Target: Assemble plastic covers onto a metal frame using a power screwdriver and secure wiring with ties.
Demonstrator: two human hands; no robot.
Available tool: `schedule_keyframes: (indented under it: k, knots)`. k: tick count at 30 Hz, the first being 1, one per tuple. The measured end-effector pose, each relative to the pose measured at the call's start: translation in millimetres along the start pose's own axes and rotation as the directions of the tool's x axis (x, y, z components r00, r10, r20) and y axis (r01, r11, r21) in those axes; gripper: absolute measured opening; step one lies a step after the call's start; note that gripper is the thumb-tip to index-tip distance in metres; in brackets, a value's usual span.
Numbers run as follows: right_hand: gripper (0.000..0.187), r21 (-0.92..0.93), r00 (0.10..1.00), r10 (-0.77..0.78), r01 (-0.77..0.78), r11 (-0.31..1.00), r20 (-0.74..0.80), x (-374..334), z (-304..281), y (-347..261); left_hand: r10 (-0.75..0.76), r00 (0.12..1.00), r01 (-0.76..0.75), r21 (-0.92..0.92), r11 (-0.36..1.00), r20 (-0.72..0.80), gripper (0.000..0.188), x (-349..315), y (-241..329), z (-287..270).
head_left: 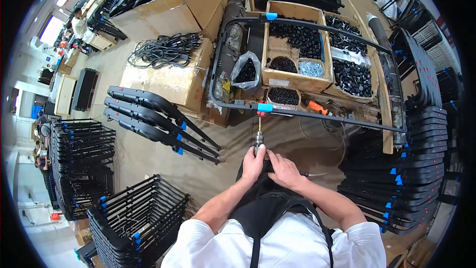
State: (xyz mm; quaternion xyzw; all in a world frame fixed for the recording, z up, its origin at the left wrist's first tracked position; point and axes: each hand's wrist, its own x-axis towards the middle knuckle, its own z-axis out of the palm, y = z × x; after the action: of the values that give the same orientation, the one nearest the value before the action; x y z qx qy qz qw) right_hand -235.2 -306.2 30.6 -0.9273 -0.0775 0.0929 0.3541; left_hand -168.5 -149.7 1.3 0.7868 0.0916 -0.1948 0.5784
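A drill [259, 139] with a metal chuck and a long gold-coloured bit points away from me, its body mostly hidden under my fingers. Wrapped round its left side is my left hand [253, 165], thumb on top. My right hand [284, 170] closes on the drill's right side, fingers curled over it. The bit's tip meets a small red piece at the near rail of a black rounded frame [310, 117], right by a strip of blue tape [265, 107]. This frame lies across the workbench. From beside my right hand a thin hose or cable [313, 174] runs off.
Cardboard boxes of black caps [352, 77], silver screws [311, 68] and black screws [283, 96] sit within the frame. An orange-handled tool [317, 107] lies nearby. Stacked black frames [396, 178] stand right, more [139, 218] left. Coiled cables [166, 52] top a carton.
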Motion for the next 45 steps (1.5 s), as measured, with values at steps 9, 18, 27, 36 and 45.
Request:
schedule_keyframes:
  k: [9, 18, 27, 36, 45]
  knots:
    - [0.087, -0.022, 0.997, 0.068, -0.069, 0.997, -0.031, 36.7, 18.2, -14.2, -0.046, 0.999, 0.046, 0.131, 0.990, -0.007, 0.052, 35.5, 7.4, -27.3]
    - [0.086, -0.017, 0.991, 0.134, -0.133, 0.991, 0.008, 47.8, 25.7, -15.8, -0.021, 0.999, 0.015, 0.130, 0.991, 0.047, 0.059, 46.6, 11.9, -38.4]
    - [0.100, -0.041, 0.972, 0.226, -0.224, 0.974, 0.061, 60.1, 8.6, -31.0, 0.002, 0.998, -0.010, 0.153, 0.988, 0.055, 0.059, 60.2, 3.7, -36.2]
    - [0.096, -0.084, 0.949, 0.310, -0.304, 0.949, 0.060, 66.3, 2.6, -36.7, -0.010, 0.998, -0.002, 0.175, 0.985, 0.063, 0.061, 67.8, 5.9, -33.9]
    - [0.062, 0.016, 0.990, 0.120, -0.120, 0.993, -0.069, 63.5, 20.8, -32.7, 0.002, 0.998, -0.013, 0.195, 0.981, 0.057, 0.062, 64.4, 7.9, -36.2]
